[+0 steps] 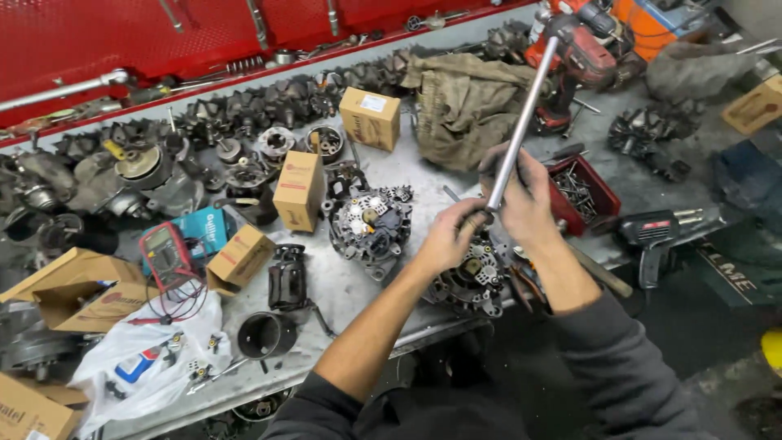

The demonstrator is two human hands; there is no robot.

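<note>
Both hands met right of centre in the frame, over the front edge of a grey bench [371, 285]. The left hand [450, 238] was curled shut around the lower end of a long silver wrench [521, 110], which rose slantwise toward the upper right. The right hand [521, 200] closed around the same shaft just above, fingers wrapped, thumb side toward the camera. The wrench's lower end stood on an alternator [472, 281] lying directly below the hands at the bench edge; whether a socket sat on it could not be told.

A second alternator [371, 224] lay just left, at mid-frame. Packages dotted the bench: a small tan carton [371, 118] with a white label on top stood upper centre; a taller tan box [298, 190] with red print stood below it; a third tan box [240, 259] lay tilted to the lower left. An opened cardboard box [77, 289] sat at the left edge, and another box corner [28, 411] showed in the lower left. A teal package [204, 231] lay behind a red multimeter [167, 254]. A white plastic bag [147, 358] sprawled at lower left. A red tray [582, 194] of screws sat right of the hands, a red drill [574, 61] upper right, and a tan carton [753, 106] at the far right edge.
</note>
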